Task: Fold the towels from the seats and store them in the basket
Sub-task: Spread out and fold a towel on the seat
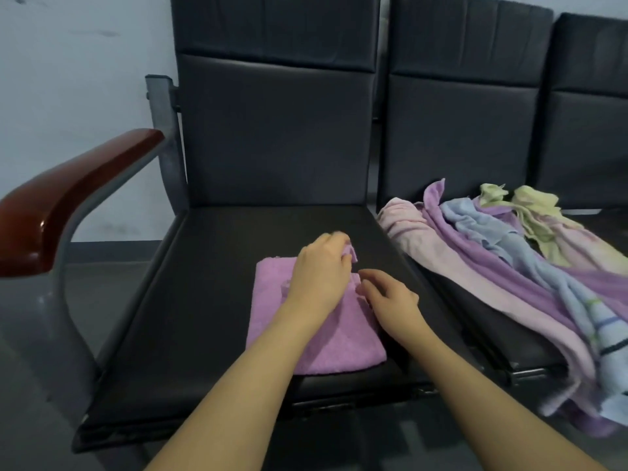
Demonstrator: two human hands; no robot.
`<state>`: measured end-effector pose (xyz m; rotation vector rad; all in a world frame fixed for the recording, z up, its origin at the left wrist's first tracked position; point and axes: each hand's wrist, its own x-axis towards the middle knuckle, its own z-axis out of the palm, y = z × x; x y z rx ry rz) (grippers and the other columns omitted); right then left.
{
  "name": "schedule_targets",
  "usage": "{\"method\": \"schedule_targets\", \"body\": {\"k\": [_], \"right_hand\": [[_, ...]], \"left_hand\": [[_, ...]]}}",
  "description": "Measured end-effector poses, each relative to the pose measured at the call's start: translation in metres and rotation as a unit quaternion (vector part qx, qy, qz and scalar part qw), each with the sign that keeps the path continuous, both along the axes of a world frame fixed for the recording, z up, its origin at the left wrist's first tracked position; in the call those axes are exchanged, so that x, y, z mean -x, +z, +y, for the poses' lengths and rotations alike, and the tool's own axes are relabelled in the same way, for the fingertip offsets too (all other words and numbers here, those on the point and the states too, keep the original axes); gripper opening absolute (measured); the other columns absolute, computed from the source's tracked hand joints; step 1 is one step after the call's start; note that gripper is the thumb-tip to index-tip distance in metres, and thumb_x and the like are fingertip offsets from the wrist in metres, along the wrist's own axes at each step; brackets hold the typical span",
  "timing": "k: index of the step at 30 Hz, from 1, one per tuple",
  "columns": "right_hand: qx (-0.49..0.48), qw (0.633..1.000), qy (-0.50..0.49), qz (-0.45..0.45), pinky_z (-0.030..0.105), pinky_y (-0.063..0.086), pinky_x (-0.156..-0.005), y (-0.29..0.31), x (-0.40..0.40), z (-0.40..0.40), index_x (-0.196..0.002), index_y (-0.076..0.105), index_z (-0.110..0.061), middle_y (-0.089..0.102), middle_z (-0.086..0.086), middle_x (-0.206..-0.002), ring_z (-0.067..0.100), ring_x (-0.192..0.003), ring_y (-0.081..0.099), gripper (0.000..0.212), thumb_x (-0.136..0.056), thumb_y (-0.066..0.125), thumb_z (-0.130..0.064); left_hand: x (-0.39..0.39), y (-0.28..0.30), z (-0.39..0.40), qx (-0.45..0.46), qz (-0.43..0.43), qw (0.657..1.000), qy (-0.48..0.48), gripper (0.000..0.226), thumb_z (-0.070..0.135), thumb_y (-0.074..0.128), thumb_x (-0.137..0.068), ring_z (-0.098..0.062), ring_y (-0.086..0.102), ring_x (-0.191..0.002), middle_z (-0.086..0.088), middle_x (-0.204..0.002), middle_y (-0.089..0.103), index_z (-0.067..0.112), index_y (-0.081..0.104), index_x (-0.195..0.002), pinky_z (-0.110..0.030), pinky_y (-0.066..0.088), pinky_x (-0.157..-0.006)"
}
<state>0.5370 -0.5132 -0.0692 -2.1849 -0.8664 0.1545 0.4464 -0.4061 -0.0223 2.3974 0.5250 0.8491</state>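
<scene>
A purple towel [326, 345] lies folded into a rectangle on the black seat [190, 300] in front of me. My left hand [319, 273] rests on its far right part and pinches a raised corner of the cloth. My right hand [390, 297] sits at the towel's right edge with fingers loosely curved, touching the fabric. Several unfolded towels [509, 260], pink, purple, blue and yellow, are draped over the neighbouring seat to the right. No basket is in view.
A red-brown wooden armrest [68, 198] on a grey metal frame stands at the left of the seat. Black backrests [278, 124] rise behind both seats. A pale wall and grey floor lie to the left.
</scene>
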Motion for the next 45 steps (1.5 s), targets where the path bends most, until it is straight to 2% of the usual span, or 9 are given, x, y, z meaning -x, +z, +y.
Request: {"method": "schedule_targets", "body": {"k": [6, 16, 20, 23, 27, 31, 35, 40, 45], "right_hand": [[-0.052, 0.997, -0.042, 0.027, 0.021, 0.015, -0.086, -0.005, 0.002, 0.013, -0.127, 0.052, -0.019, 0.06, -0.016, -0.081, -0.005, -0.078, 0.048, 0.033, -0.098, 0.048, -0.034], [-0.173, 0.984, -0.028, 0.019, 0.033, 0.032, -0.103, -0.01, 0.005, 0.041, -0.126, 0.052, -0.03, 0.059, -0.021, -0.105, 0.021, -0.117, 0.049, 0.034, -0.094, 0.057, -0.019], [-0.108, 0.979, -0.039, -0.166, 0.026, 0.016, -0.1, -0.001, 0.012, 0.041, -0.141, 0.042, -0.026, 0.041, -0.006, -0.142, 0.014, -0.127, 0.035, 0.05, -0.094, 0.055, -0.017], [-0.047, 0.971, 0.064, -0.226, 0.024, 0.02, -0.1, 0.006, 0.015, 0.042, -0.137, 0.049, -0.026, 0.046, -0.007, -0.143, 0.012, -0.128, 0.041, 0.04, -0.097, 0.05, -0.029], [0.162, 0.971, 0.095, -0.146, 0.036, 0.009, -0.115, -0.006, 0.004, 0.044, -0.144, 0.041, -0.027, 0.03, -0.007, -0.155, 0.011, -0.143, 0.023, 0.047, -0.102, 0.028, -0.045], [0.203, 0.968, 0.094, -0.11, 0.045, -0.009, -0.116, -0.012, -0.005, 0.055, -0.15, 0.025, -0.029, 0.013, -0.009, -0.16, 0.007, -0.147, 0.005, 0.053, -0.101, 0.018, -0.048], [0.187, 0.969, 0.072, -0.146, 0.047, -0.009, -0.114, -0.008, -0.003, 0.062, -0.146, 0.036, -0.028, 0.022, -0.007, -0.158, 0.009, -0.146, 0.012, 0.05, -0.101, 0.024, -0.047], [0.067, 0.983, 0.135, -0.1, 0.035, -0.005, -0.114, 0.004, 0.013, 0.064, -0.135, 0.05, -0.031, 0.056, -0.011, -0.135, 0.002, -0.13, 0.04, 0.038, -0.101, 0.037, -0.04], [0.07, 0.979, 0.171, -0.092, 0.028, 0.0, -0.108, 0.002, 0.023, 0.06, -0.135, 0.05, -0.032, 0.063, -0.012, -0.124, 0.003, -0.123, 0.047, 0.036, -0.1, 0.042, -0.038]], "left_hand": [[0.017, -0.014, 0.021, -0.094, 0.146, 0.984, 0.038, 0.035, 0.03, 0.04, -0.099, -0.019, 0.053, -0.112, 0.002, -0.127, 0.057, 0.022, 0.052, -0.131, -0.031, 0.036, -0.095], [0.056, -0.039, 0.049, -0.08, 0.224, 0.97, 0.05, 0.038, 0.038, 0.032, -0.101, -0.016, 0.043, -0.121, 0.007, -0.13, 0.055, 0.02, 0.059, -0.12, -0.035, 0.028, -0.099], [0.056, -0.04, 0.05, -0.102, 0.235, 0.965, 0.058, 0.041, 0.041, 0.028, -0.101, -0.013, 0.038, -0.128, 0.009, -0.137, 0.049, 0.025, 0.055, -0.127, -0.036, 0.025, -0.103], [0.054, -0.043, 0.052, -0.096, 0.288, 0.952, 0.033, 0.045, 0.039, 0.021, -0.102, -0.014, 0.024, -0.141, 0.007, -0.152, 0.032, 0.028, 0.041, -0.142, -0.039, 0.021, -0.11], [0.049, -0.042, 0.058, -0.08, 0.316, 0.945, 0.029, 0.047, 0.04, 0.019, -0.102, -0.012, 0.013, -0.145, 0.007, -0.158, 0.018, 0.029, 0.03, -0.147, -0.04, 0.013, -0.115], [0.041, -0.05, 0.072, -0.029, 0.304, 0.952, 0.008, 0.048, 0.041, 0.019, -0.103, -0.009, 0.006, -0.146, 0.01, -0.159, 0.012, 0.031, 0.027, -0.148, -0.041, 0.003, -0.118], [0.043, -0.05, 0.081, 0.01, 0.257, 0.966, -0.007, 0.045, 0.039, 0.021, -0.103, -0.007, 0.01, -0.145, 0.01, -0.157, 0.02, 0.03, 0.035, -0.146, -0.035, -0.001, -0.116], [0.06, -0.038, 0.074, -0.086, 0.277, 0.957, -0.007, 0.044, 0.04, 0.026, -0.102, -0.01, 0.02, -0.142, 0.007, -0.153, 0.032, 0.026, 0.042, -0.141, -0.033, 0.005, -0.114], [0.094, -0.037, 0.067, -0.113, 0.307, 0.945, -0.005, 0.051, 0.047, 0.029, -0.1, -0.011, 0.019, -0.142, 0.004, -0.154, 0.028, 0.024, 0.036, -0.145, -0.03, 0.006, -0.113]]}}
